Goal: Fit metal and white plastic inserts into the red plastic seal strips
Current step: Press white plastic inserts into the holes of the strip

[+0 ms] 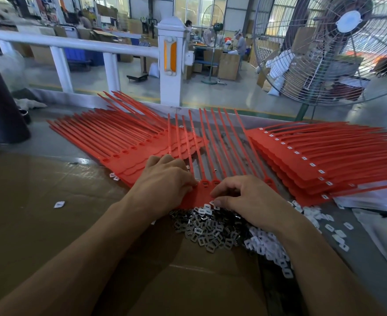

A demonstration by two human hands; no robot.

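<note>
Right hand pinches a white insert, the strip socket just at twelve o'clock; left hand grips the strip's head.

Bench w/ red strips, metal inserts, prob. cardboard.

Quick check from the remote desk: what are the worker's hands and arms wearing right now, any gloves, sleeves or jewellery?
Nothing worn shows. The left hand and right hand are bare, without gloves. Both forearms are uncovered up to the frame edge, with no sleeve visible. No rings, watch or wristband can be seen.
</note>
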